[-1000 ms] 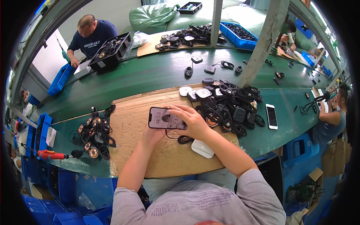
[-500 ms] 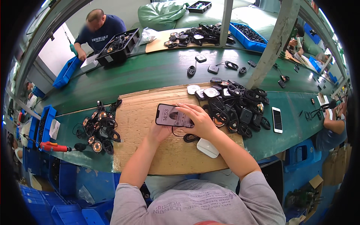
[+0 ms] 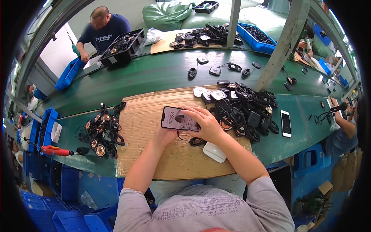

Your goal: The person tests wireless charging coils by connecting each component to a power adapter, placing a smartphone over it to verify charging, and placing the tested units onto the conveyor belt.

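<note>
Smartphone (image 3: 173, 118), lit screen facing up, is located above the middle of the cardboard sheet (image 3: 141, 106) on the green tabletop (image 3: 305, 112). Left hand (image 3: 165, 136): grip closed on the smartphone from beneath. Right hand (image 3: 205, 123): fingers extend across the right end; whether this grip clamps cannot be told. Far right: large cabled-device pile (image 3: 247, 112). Left: smaller pile (image 3: 102, 129).

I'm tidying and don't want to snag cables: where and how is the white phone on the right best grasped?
I'd likely pinch the white phone midway across its long edges, coming from above and the right: it lies flat, and the black cable pile sits close on its left.
</note>
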The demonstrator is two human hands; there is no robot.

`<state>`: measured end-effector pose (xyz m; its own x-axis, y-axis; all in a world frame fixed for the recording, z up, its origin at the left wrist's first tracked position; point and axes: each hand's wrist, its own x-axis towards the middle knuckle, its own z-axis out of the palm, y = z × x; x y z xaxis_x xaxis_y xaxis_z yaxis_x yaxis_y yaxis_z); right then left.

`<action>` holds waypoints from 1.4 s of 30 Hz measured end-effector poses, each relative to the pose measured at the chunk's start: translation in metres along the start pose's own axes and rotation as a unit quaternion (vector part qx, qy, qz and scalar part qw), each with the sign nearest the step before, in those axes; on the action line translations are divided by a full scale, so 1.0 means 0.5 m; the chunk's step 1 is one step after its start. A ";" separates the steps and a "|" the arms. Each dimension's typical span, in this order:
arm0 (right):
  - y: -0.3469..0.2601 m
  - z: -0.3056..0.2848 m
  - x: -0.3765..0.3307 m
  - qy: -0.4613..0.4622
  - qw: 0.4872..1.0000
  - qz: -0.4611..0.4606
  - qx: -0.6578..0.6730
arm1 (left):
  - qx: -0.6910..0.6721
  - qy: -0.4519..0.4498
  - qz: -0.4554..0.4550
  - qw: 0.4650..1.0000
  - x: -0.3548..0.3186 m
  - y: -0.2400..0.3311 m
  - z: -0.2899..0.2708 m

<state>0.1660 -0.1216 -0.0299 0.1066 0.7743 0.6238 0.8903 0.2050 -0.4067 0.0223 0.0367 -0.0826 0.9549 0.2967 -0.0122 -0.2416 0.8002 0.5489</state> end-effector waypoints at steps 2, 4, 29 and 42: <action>0.001 0.003 0.000 0.006 1.000 -0.003 -0.002 | 0.031 0.006 0.010 0.999 -0.002 -0.002 -0.008; 0.002 0.002 0.000 0.008 1.000 -0.004 -0.004 | 0.046 0.008 0.015 0.999 -0.001 0.000 0.006; 0.014 0.004 -0.012 -0.074 0.989 0.104 -0.069 | -0.027 0.041 0.025 0.998 0.001 0.015 0.078; 0.011 0.005 -0.009 -0.064 0.991 0.093 -0.070 | -0.001 0.022 0.037 0.999 0.002 0.015 0.081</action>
<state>0.1692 -0.1225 -0.0367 0.2260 0.8619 0.4540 0.9142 -0.0267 -0.4043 0.0286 0.0220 -0.0445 0.9260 0.3774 -0.0094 -0.3110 0.7766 0.5479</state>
